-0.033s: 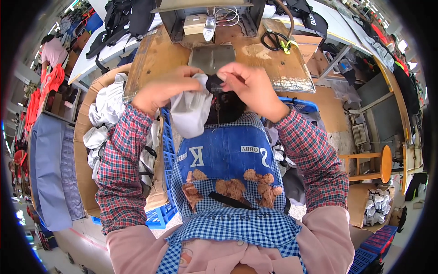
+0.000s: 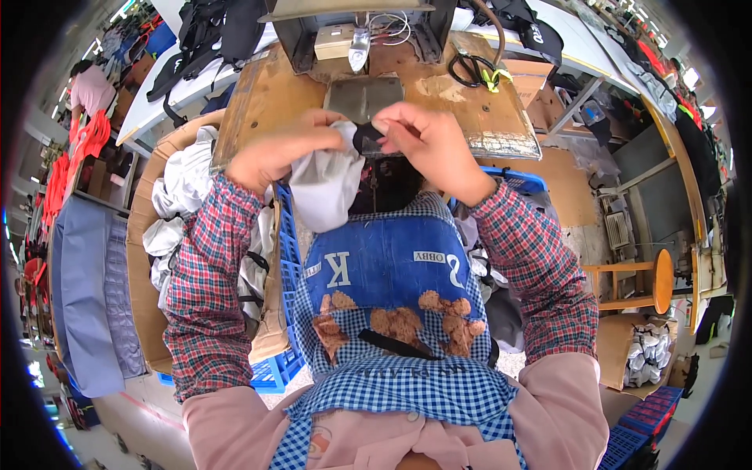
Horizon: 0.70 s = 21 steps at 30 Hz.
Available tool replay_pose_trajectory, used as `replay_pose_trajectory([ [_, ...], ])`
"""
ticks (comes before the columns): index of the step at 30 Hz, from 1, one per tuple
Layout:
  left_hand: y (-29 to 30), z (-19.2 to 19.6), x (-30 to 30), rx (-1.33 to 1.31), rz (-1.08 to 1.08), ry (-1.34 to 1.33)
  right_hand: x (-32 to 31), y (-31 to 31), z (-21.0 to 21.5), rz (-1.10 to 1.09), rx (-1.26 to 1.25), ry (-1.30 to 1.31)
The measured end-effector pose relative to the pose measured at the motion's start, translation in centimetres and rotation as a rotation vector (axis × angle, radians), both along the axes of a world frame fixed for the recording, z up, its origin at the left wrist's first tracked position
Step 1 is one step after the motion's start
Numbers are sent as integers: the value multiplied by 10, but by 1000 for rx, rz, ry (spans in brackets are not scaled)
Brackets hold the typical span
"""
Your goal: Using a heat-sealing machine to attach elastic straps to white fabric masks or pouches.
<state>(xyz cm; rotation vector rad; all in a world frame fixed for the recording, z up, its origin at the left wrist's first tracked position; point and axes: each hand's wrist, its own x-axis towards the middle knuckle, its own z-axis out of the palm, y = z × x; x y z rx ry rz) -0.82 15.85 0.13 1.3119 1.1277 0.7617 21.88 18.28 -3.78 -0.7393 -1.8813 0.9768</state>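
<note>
A soft white cloth piece, which looks like a cap (image 2: 323,192), hangs over the front edge of the wooden worktable (image 2: 270,98). My left hand (image 2: 286,150) is closed on its upper edge, a little smeared by motion. Between my hands runs a short black strap (image 2: 365,141) at the cap's right side. My right hand (image 2: 431,145) pinches the strap's right end between thumb and fingers. Both hands are at the table's near edge, in front of a metal plate (image 2: 364,95). The fingertips of my left hand are partly hidden behind the cloth.
A machine with a metal head (image 2: 358,55) stands behind the plate. Black-handled scissors (image 2: 470,70) lie at the table's right. A cardboard box (image 2: 153,313) of white cloth pieces stands left, beside a blue crate (image 2: 288,258). A wooden stool (image 2: 662,282) is on the right.
The white cap has shifted up very slightly. My hands keep their hold, with only small finger movements.
</note>
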Motion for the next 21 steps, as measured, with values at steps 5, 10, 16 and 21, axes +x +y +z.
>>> replay_pose_trajectory([
  [5, 39, 1, -29, 104, -198, 215, -13, 34, -5, 2, -53, 127],
  [10, 66, -26, -48, 553, -285, 236, -19, 56, -2, -38, -115, 38],
  [16, 75, -25, -49, 527, -292, 34, -20, 74, -2, -48, -149, 54],
  [21, 82, -23, -51, 335, -269, -116, -22, 82, -1, -35, -129, 57],
])
